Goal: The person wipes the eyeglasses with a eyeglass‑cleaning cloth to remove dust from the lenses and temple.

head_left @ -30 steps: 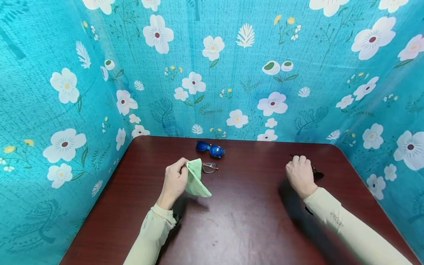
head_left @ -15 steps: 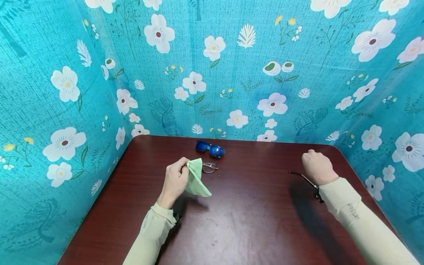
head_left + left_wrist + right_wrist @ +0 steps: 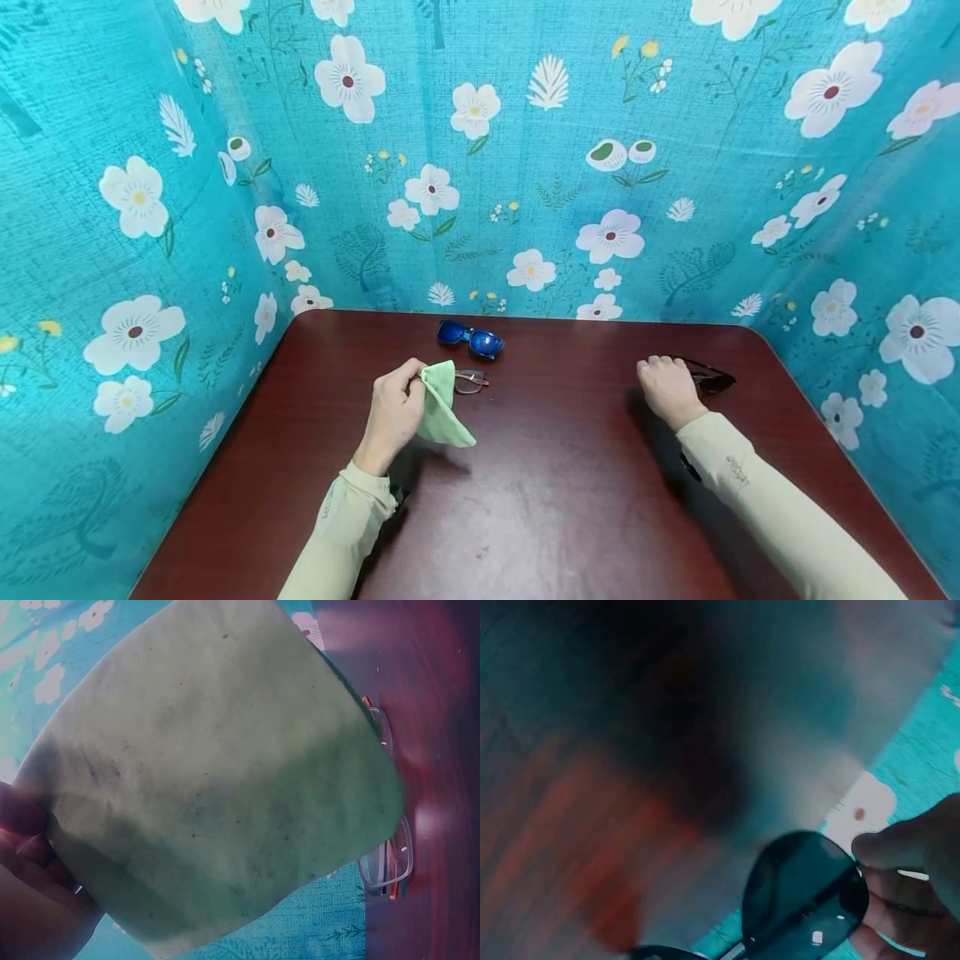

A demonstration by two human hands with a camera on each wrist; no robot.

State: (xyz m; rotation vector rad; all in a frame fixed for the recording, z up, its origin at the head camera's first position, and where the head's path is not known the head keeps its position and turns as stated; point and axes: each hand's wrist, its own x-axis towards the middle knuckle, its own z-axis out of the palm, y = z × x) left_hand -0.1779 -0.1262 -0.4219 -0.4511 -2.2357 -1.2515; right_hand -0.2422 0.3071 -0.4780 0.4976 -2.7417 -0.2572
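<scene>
My left hand (image 3: pixel 392 408) pinches a light green cloth (image 3: pixel 441 407) by one edge and holds it up over the table. In the left wrist view the cloth (image 3: pixel 225 772) hangs spread out, with small dark specks on it. My right hand (image 3: pixel 670 390) holds dark sunglasses (image 3: pixel 712 382) at the right of the table. The right wrist view shows thumb and fingers at the rim of one dark lens (image 3: pixel 802 900); the other lens is mostly cut off. Clear eyeglasses (image 3: pixel 471 382) lie just beyond the cloth, which partly covers them.
Blue-lensed sunglasses (image 3: pixel 471 339) lie near the back edge of the dark red-brown table (image 3: pixel 555 467). A turquoise floral curtain (image 3: pixel 510 183) surrounds the table at the back and both sides.
My right hand swung right with the sunglasses turned under the wrist, then came back left, with them now showing to its right. My left hand and the cloth stay nearly still.
</scene>
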